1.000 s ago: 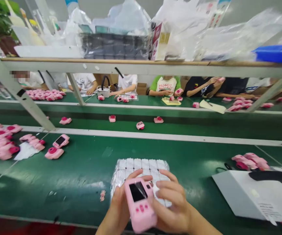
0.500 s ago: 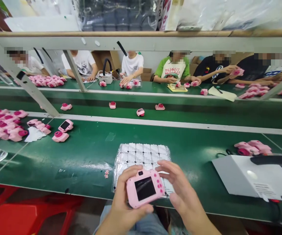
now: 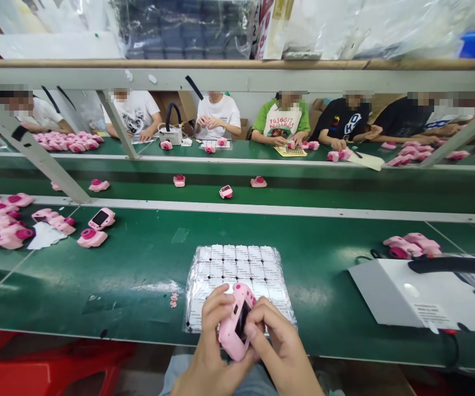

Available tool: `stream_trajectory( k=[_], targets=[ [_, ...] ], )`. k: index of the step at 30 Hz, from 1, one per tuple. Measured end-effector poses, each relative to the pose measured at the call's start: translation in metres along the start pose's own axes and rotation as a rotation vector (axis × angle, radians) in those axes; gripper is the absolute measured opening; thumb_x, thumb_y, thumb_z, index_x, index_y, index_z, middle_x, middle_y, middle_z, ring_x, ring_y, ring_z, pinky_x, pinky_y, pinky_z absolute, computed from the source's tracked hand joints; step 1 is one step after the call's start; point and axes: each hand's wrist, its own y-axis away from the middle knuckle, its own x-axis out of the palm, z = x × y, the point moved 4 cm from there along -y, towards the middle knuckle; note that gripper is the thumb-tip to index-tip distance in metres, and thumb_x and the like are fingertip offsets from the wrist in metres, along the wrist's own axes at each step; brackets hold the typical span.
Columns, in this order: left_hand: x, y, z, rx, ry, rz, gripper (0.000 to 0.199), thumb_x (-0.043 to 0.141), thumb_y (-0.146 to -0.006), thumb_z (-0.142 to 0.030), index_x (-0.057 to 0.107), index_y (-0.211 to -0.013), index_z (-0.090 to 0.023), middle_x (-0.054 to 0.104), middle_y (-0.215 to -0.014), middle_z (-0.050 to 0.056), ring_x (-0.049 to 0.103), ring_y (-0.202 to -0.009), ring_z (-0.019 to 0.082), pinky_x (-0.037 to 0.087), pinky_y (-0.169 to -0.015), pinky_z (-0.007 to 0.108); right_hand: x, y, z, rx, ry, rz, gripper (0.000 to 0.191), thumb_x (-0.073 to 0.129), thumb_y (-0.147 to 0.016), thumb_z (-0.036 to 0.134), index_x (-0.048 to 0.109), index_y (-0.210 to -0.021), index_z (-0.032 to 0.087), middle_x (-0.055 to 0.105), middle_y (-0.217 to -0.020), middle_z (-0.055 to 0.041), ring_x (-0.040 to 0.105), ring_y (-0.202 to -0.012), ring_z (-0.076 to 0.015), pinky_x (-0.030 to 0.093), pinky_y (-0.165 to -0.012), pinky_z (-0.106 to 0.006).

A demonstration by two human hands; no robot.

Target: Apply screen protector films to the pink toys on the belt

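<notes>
The left hand (image 3: 216, 335) and right hand (image 3: 280, 344) close tightly around a pink toy camera (image 3: 235, 324) turned on edge, over a plastic-wrapped block of white packets (image 3: 237, 269) — fingers hide most of its body, and its dark screen shows only as a sliver.

The pink toy camera (image 3: 235, 323) is partly masked by the left hand (image 3: 216, 330) and right hand (image 3: 277, 344) — the label (image 3: 432, 316) on the white board (image 3: 389, 286) is too small to read.

Glossy pink plastic camera (image 3: 234, 322), clear film (image 3: 237, 264), smooth green mat (image 3: 138, 280)
</notes>
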Motion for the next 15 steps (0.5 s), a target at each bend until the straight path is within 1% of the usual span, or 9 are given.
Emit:
stream_trajectory(
  k=[2, 3, 4, 5, 7, 9, 11, 13, 15],
  targets=[
    [-0.001, 0.0, 0.008, -0.345, 0.311, 0.068, 0.059, 0.065, -0.082, -0.053, 0.047, -0.131, -0.027, 0.046, -0.135, 0.011, 0.039, -0.134, 0.035, 0.037, -0.109, 0.049, -0.001, 0.002, -0.001, -0.041, 0.061, 0.039, 0.026, 0.044, -0.097, 0.03, 0.05, -0.073, 0.021, 0.049, -0.075, -0.0002, 0.05, -0.072, -0.0148, 0.04, -0.065, -0.026],
    [0.0, 0.001, 0.012, -0.518, 0.482, 0.11, 0.06, 0.06, -0.083, -0.061, 0.048, -0.131, -0.027, 0.046, -0.135, 0.012, 0.043, -0.13, 0.036, 0.038, -0.107, 0.049, -0.001, 0.003, -0.001, -0.078, 0.103, 0.07, 0.024, 0.044, -0.096, 0.027, 0.05, -0.074, 0.02, 0.049, -0.075, -0.0002, 0.05, -0.073, -0.0145, 0.039, -0.065, -0.026],
    [0.0, 0.004, 0.014, -0.677, 0.649, 0.158, 0.059, 0.057, -0.084, -0.061, 0.048, -0.132, -0.027, 0.049, -0.134, 0.011, 0.048, -0.125, 0.034, 0.039, -0.104, 0.047, 0.0, 0.006, -0.002, -0.123, 0.141, 0.106, 0.021, 0.044, -0.095, 0.023, 0.049, -0.075, 0.02, 0.05, -0.076, -0.0003, 0.051, -0.074, -0.0144, 0.039, -0.066, -0.025],
    [0.001, 0.007, 0.016, -0.824, 0.802, 0.211, 0.057, 0.058, -0.086, -0.057, 0.048, -0.133, -0.027, 0.052, -0.131, 0.011, 0.053, -0.119, 0.031, 0.041, -0.101, 0.044, 0.003, 0.01, -0.003, -0.169, 0.172, 0.146, 0.019, 0.044, -0.094, 0.02, 0.049, -0.076, 0.02, 0.051, -0.076, -0.0004, 0.051, -0.075, -0.0144, 0.04, -0.067, -0.025],
    [0.002, 0.018, 0.019, -1.064, 1.018, 0.314, 0.059, 0.068, -0.082, -0.046, 0.048, -0.134, -0.024, 0.059, -0.122, 0.01, 0.059, -0.108, 0.025, 0.043, -0.093, 0.035, 0.009, 0.019, -0.007, -0.237, 0.206, 0.236, 0.014, 0.044, -0.092, 0.017, 0.049, -0.078, 0.02, 0.052, -0.078, -0.0008, 0.051, -0.077, -0.0148, 0.041, -0.07, -0.025],
    [0.002, 0.03, 0.024, -1.158, 1.11, 0.36, 0.06, 0.076, -0.076, -0.04, 0.053, -0.128, -0.02, 0.064, -0.108, 0.009, 0.062, -0.098, 0.02, 0.044, -0.083, 0.028, 0.015, 0.027, -0.013, -0.244, 0.22, 0.308, 0.013, 0.047, -0.091, 0.018, 0.049, -0.079, 0.02, 0.054, -0.08, -0.0014, 0.051, -0.08, -0.0154, 0.042, -0.072, -0.026],
    [0.001, 0.041, 0.031, -1.179, 1.124, 0.362, 0.053, 0.077, -0.074, -0.038, 0.057, -0.118, -0.018, 0.065, -0.095, 0.006, 0.063, -0.084, 0.016, 0.044, -0.072, 0.023, 0.015, 0.033, -0.023, -0.173, 0.23, 0.335, 0.015, 0.047, -0.093, 0.023, 0.048, -0.078, 0.02, 0.054, -0.081, -0.0016, 0.051, -0.08, -0.0154, 0.041, -0.071, -0.026],
    [-0.002, 0.051, 0.037, -1.181, 1.083, 0.387, 0.05, 0.079, -0.07, -0.035, 0.057, -0.112, -0.018, 0.063, -0.09, 0.004, 0.06, -0.074, 0.013, 0.042, -0.065, 0.021, 0.007, 0.039, -0.037, -0.07, 0.238, 0.323, 0.02, 0.044, -0.095, 0.027, 0.047, -0.076, 0.02, 0.052, -0.079, -0.0013, 0.051, -0.077, -0.015, 0.04, -0.069, -0.025],
    [-0.009, 0.056, 0.042, -1.192, 1.015, 0.452, 0.051, 0.08, -0.066, -0.036, 0.055, -0.108, -0.02, 0.062, -0.092, 0.004, 0.061, -0.07, 0.013, 0.041, -0.059, 0.021, -0.008, 0.048, -0.058, 0.039, 0.249, 0.28, 0.028, 0.04, -0.097, 0.033, 0.045, -0.073, 0.02, 0.05, -0.077, -0.0014, 0.05, -0.074, -0.0146, 0.039, -0.067, -0.025]
  ],
)
